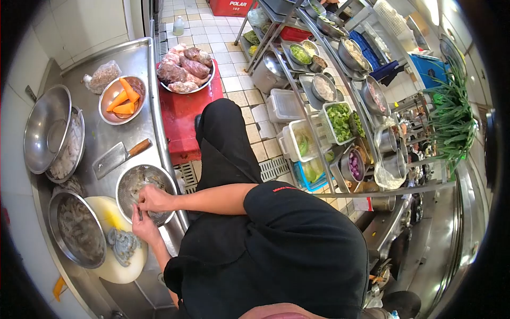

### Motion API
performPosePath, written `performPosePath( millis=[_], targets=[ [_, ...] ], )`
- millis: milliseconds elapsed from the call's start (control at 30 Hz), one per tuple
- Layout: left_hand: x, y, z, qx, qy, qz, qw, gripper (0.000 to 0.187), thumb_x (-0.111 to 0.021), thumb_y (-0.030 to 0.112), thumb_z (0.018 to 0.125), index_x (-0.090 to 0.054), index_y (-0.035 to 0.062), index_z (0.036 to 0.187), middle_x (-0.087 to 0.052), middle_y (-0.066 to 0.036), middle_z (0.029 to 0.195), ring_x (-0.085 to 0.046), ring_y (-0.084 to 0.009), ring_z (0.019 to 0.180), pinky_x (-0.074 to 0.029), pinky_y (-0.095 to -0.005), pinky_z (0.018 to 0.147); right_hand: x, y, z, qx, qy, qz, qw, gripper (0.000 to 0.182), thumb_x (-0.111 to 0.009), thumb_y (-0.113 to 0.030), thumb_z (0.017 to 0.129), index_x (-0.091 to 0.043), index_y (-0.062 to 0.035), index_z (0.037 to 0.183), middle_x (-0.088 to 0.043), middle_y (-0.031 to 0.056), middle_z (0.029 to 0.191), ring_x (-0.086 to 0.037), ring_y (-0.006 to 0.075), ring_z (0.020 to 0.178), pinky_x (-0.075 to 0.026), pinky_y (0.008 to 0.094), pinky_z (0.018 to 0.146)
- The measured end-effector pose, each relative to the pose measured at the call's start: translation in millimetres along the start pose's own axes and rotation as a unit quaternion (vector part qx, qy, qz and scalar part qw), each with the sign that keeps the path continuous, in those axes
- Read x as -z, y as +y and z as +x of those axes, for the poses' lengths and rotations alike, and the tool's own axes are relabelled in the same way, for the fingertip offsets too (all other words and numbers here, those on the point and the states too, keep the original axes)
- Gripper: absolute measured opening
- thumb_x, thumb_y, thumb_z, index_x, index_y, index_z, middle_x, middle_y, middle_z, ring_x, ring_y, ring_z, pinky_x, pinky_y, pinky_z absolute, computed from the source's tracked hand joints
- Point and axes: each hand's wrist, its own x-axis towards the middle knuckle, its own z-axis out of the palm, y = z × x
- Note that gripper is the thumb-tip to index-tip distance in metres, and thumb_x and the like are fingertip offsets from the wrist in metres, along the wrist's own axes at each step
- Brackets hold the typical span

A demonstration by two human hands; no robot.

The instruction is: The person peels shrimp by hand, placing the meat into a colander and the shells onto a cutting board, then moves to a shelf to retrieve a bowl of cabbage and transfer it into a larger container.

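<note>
My left hand (144, 228) and my right hand (154, 199) meet at the edge of a perforated metal colander (123, 183) with raw prawns (141, 178) in it. The fingers of both hands are closed together in a pinch. Something small and dark shows at my left fingertips, too small to name. Beside the colander, grey prawns (123, 245) lie heaped on a round white cutting board (114, 272). A steel bowl of prawns (79, 231) rests at the board's far side. Above the colander lies a cleaver (114, 159) with a wooden handle.
The steel counter (98, 135) also carries a bowl of carrots (125, 98), a plastic bag (102, 77) and stacked metal bowls (48, 130). A basin of meat (186, 69) stands on a red box (183, 122). On the right, a metal rack (313, 106) holds vegetables and containers.
</note>
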Motion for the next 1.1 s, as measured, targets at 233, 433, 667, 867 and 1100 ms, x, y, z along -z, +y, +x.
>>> performPosePath(
  millis=[233, 433, 667, 867, 1100],
  targets=[
    [-9.9, -34.8, -0.6, 0.057, -0.021, -0.105, 0.993, 0.036, -0.066, 0.010, 0.088, -0.062, -0.0065, 0.119, -0.070, -0.018, 0.106, -0.067, -0.0199, 0.092, -0.051, -0.0309, 0.082, -1.8, 9.6, -4.6, 0.034, 0.023, -0.037, 0.998, 0.023, -0.062, -0.015, 0.066, -0.064, 0.0077, 0.070, -0.059, 0.0282, 0.068, -0.062, 0.0414, 0.064, -0.049, 0.0454, 0.061],
    [1.6, -28.5, -1.3, 0.066, -0.053, -0.046, 0.995, 0.034, -0.066, 0.010, 0.087, -0.062, -0.0071, 0.117, -0.070, -0.017, 0.104, -0.067, -0.0191, 0.090, -0.052, -0.0304, 0.080, -1.2, 11.3, -4.1, 0.030, -0.050, -0.049, 0.997, 0.024, -0.060, -0.016, 0.070, -0.063, 0.0084, 0.069, -0.059, 0.0292, 0.069, -0.063, 0.0421, 0.066, -0.049, 0.0463, 0.060],
    [2.1, -29.1, -6.0, 0.081, -0.083, -0.027, 0.993, 0.031, -0.065, 0.008, 0.086, -0.064, -0.0062, 0.114, -0.070, -0.017, 0.104, -0.067, -0.0205, 0.091, -0.052, -0.0315, 0.079, 5.4, 15.0, -7.8, 0.044, -0.098, -0.107, 0.988, 0.024, -0.061, -0.019, 0.073, -0.064, 0.0053, 0.069, -0.060, 0.0278, 0.070, -0.063, 0.0424, 0.067, -0.050, 0.0466, 0.060],
    [12.0, -37.0, -11.0, 0.092, -0.120, -0.096, 0.984, 0.039, -0.066, 0.014, 0.086, -0.061, -0.0053, 0.120, -0.067, -0.019, 0.113, -0.064, -0.0220, 0.103, -0.048, -0.0320, 0.090, 6.7, 32.5, 0.1, 0.085, -0.154, -0.149, 0.973, 0.023, -0.063, -0.024, 0.072, -0.067, -0.0019, 0.073, -0.063, 0.0226, 0.073, -0.064, 0.0402, 0.070, -0.053, 0.0460, 0.066],
    [38.3, 15.4, -24.2, 0.201, -0.088, -0.100, 0.971, 0.033, -0.064, 0.007, 0.084, -0.066, 0.0036, 0.117, -0.070, -0.009, 0.085, -0.063, -0.0100, 0.073, -0.050, -0.0261, 0.070, 17.1, 49.9, 14.4, 0.246, -0.025, -0.263, 0.933, 0.011, -0.062, -0.014, 0.078, -0.062, -0.0056, 0.070, -0.064, 0.0150, 0.068, -0.067, 0.0248, 0.055, -0.055, 0.0372, 0.050]
  ],
)
